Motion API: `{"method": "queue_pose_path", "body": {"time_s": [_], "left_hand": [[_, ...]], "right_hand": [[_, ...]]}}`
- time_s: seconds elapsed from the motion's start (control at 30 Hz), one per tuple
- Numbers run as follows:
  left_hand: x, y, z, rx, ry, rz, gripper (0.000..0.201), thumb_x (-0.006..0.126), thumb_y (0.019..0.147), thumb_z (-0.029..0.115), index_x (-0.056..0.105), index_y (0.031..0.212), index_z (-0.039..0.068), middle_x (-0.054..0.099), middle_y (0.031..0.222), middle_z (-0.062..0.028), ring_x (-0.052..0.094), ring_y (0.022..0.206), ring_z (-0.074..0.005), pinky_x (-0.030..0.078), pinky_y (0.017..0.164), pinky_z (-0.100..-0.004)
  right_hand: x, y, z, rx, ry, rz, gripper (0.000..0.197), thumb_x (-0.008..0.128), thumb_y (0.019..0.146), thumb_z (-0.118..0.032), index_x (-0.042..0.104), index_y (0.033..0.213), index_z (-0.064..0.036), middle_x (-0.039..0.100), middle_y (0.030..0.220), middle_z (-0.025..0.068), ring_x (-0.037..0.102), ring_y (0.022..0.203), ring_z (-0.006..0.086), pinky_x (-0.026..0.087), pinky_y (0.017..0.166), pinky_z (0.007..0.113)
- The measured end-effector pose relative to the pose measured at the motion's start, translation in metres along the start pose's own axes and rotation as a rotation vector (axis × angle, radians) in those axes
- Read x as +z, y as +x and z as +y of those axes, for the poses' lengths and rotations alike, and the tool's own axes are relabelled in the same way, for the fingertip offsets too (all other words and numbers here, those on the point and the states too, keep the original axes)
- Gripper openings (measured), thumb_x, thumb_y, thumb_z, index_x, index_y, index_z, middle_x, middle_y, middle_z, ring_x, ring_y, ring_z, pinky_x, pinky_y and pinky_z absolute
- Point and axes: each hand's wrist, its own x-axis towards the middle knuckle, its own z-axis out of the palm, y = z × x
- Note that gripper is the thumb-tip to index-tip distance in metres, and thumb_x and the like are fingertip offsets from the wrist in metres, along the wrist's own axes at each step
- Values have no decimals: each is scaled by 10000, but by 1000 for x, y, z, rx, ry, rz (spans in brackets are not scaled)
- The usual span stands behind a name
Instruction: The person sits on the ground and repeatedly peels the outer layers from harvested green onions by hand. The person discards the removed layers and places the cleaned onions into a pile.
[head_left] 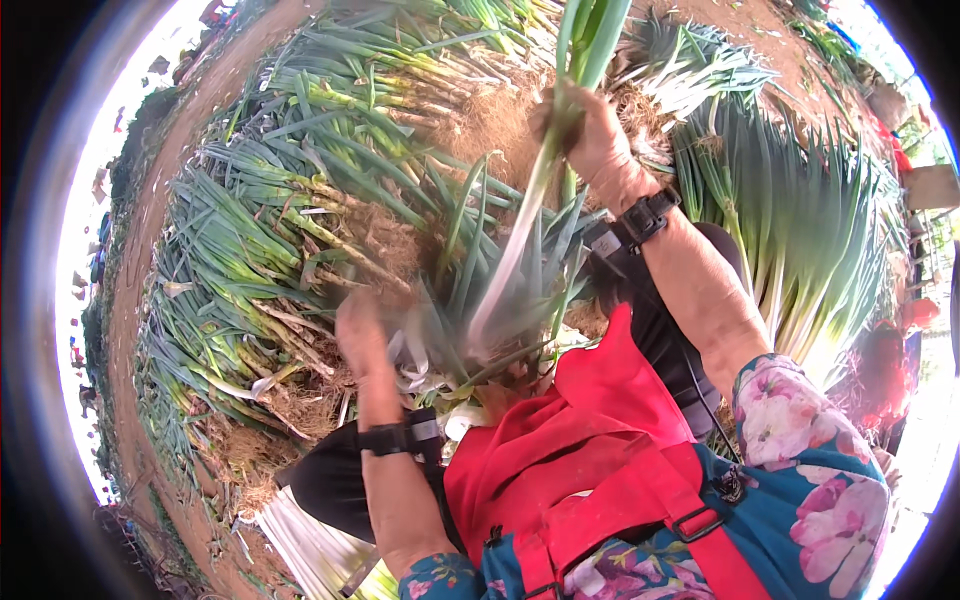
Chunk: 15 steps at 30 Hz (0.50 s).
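Note:
My right hand (590, 140) is closed round a long green onion (520, 235). Its green leaves rise above my fist, and its white stalk slants down and left toward my lap, with the lower end smeared by motion. On the left, my left hand (362, 325) is apart from that stalk, beside the dry roots of the piled green onions (300, 210); its fingers are too blurred to read. Loose leaves and pale peelings (415, 360) lie between my knees, just in front of the red apron (590, 410).
Rooted green onions spread over the ground from the left to the far side. Cleaner ones with white stalks lie in a big bundle (790, 220) on the right and a smaller bundle (690, 75) at the far right. More white stalks (315, 545) show at lower left. Bare soil (140, 270) borders the pile.

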Motion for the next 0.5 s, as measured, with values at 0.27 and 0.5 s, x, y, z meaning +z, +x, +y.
{"method": "queue_pose_path", "body": {"time_s": [0.27,0.5], "left_hand": [[147,-35,147,116,-97,-247,426,700,875,294,646,1161,-17,694,1067,-165,659,897,-234,515,830,-349],[167,-41,137,150,-345,-219,220,686,833,129,664,983,-30,701,868,-134,653,779,-216,509,752,-337]], "right_hand": [[35,-41,45,132,-331,-28,421,551,1014,-355,573,1165,37,686,1048,177,677,985,265,534,913,387],[39,-52,50,142,-302,27,382,590,995,-382,542,1155,-40,685,1009,146,656,972,260,524,829,458]]}}
